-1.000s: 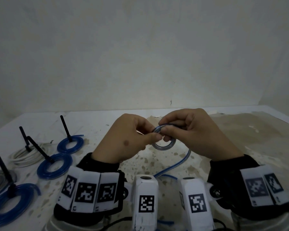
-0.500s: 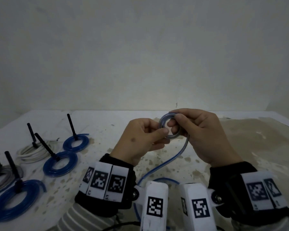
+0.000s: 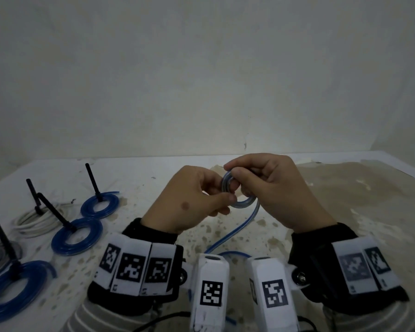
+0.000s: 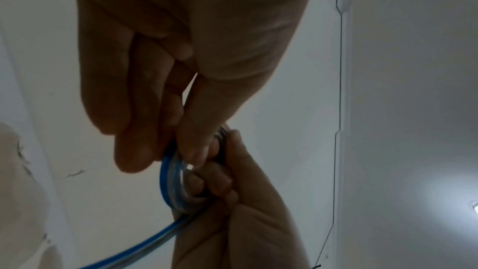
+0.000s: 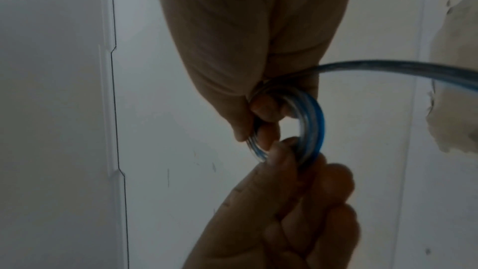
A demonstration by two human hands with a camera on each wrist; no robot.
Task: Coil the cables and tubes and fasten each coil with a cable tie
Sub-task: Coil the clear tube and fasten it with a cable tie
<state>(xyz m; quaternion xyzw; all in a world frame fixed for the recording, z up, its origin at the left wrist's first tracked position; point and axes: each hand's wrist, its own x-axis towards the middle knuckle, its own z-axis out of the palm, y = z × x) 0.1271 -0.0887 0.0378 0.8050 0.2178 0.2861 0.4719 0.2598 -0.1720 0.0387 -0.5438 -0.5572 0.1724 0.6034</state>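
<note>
Five tied coils (image 3: pixel 65 237) are lying at the table's (image 3: pixel 345 212) left. Your left hand (image 3: pixel 189 202) is pinching the blue tube coil (image 3: pixel 241 203) above mid-table; your right hand (image 3: pixel 273 188) is gripping its top, loose tube (image 3: pixel 228 236) trailing toward you.

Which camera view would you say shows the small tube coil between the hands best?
The right wrist view: the tube coil faces the camera, its open centre and stacked blue turns clear between the fingers. The left wrist view shows the coil edge-on and partly hidden by fingers. The head view shows it small, with the right hand covering its top.
</note>
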